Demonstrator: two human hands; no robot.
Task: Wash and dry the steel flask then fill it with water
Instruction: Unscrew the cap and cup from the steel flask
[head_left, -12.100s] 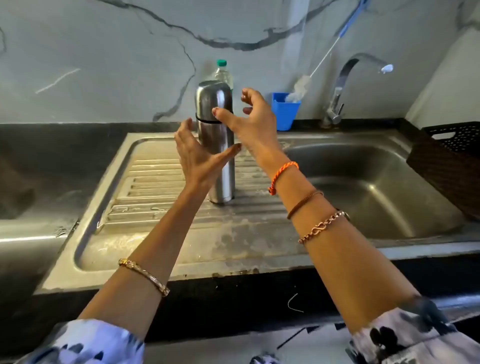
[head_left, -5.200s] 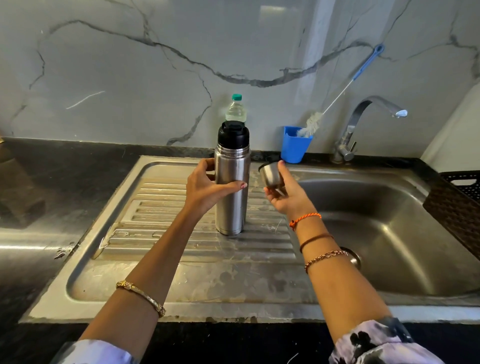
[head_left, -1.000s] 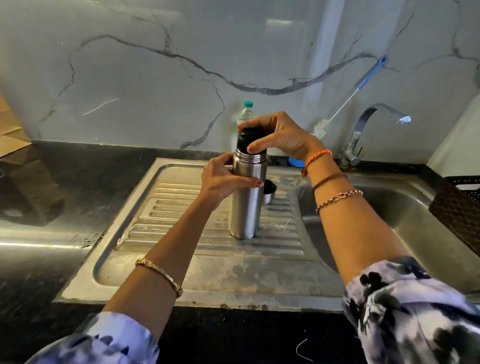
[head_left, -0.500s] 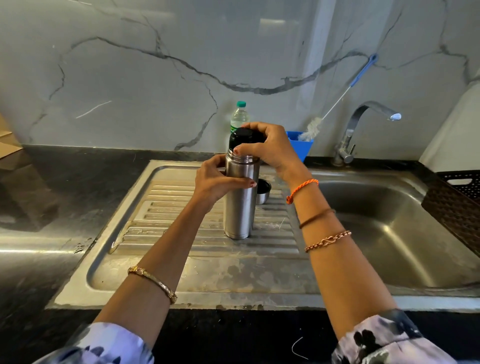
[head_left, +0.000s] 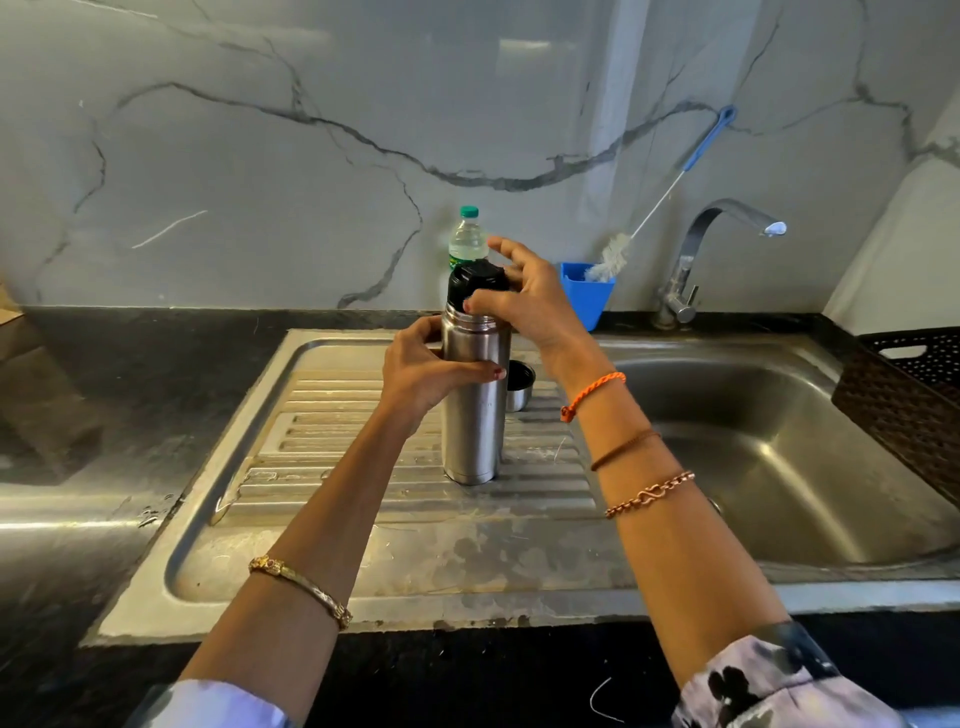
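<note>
Standing upright on the ribbed draining board (head_left: 332, 457) of the steel sink (head_left: 779, 467), the steel flask (head_left: 472, 415) was steadied by the left hand (head_left: 423, 371), whose fingers and thumb were wrapped round the upper part of its body. The right hand (head_left: 524, 301) sat at the top of the flask, thumb and curled fingers pinching the black stopper (head_left: 475, 283), while the index finger stuck up free above it. Whether the stopper was tight or loose could not be told.

Just behind the flask, touching the board, stood the small steel cap (head_left: 520, 387), mouth up. Farther back, against the marble wall, a clear plastic bottle (head_left: 467, 241) with a green top stood partly hidden by the stopper. To its right was a blue cup (head_left: 589, 299) holding a bottle brush (head_left: 654, 208) with a blue handle that leaned on the wall. The tap (head_left: 722, 244) curved over the basin from the rear right corner. A dark woven basket (head_left: 904, 400) lay at the right edge, and the black table (head_left: 130, 374) ran off to the left of the sink.
</note>
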